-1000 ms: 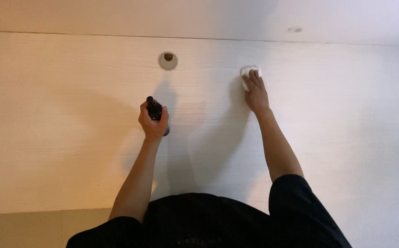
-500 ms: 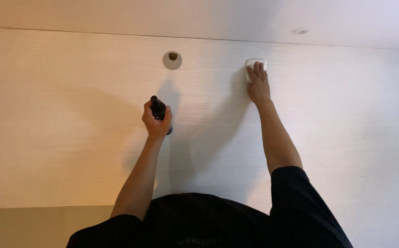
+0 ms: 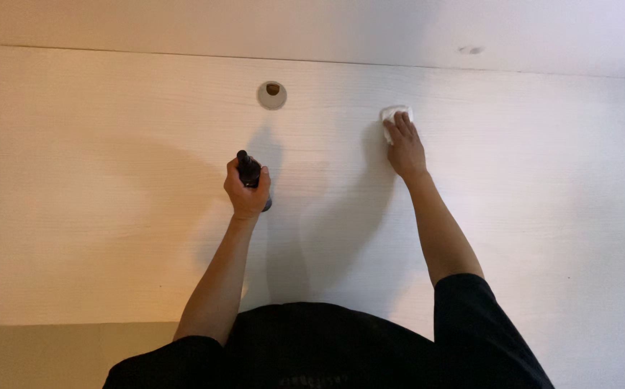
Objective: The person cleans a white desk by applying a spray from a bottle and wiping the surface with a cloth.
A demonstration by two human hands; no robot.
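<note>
Currently the right hand (image 3: 405, 150) lies flat, fingers stretched forward, pressing a small white cloth (image 3: 394, 115) against the pale wood-grain tabletop (image 3: 111, 216). The cloth sits in the upper middle-right of the frame, mostly under the fingertips, only its far edge showing. It lies near the back edge of the tabletop, where the white wall (image 3: 183, 25) begins.

The left hand (image 3: 246, 193) is closed in a full fist around a dark bottle (image 3: 249, 173), centre of the frame. The bottle stands roughly upright, its top showing above the fist and its base touching the tabletop; the nozzle type cannot be made out. Above it, in the upper centre, is a round cable hole (image 3: 272, 94), well apart from both hands.

Notes on doing the wipe well, as judgement:
- Keep the palm low and pressure even across the fingers, so the cloth does not bunch or slip out from under them.
- Work in overlapping passes; the cloth is small, so each pass covers little.
- Along the back edge, stay flat rather than riding up the wall.
- Keep the bottle steady and upright, clear of the wiping path.
- A faint smudge (image 3: 471, 50) shows on the wall, upper right; whether it is a mark or shadow cannot be told.
</note>
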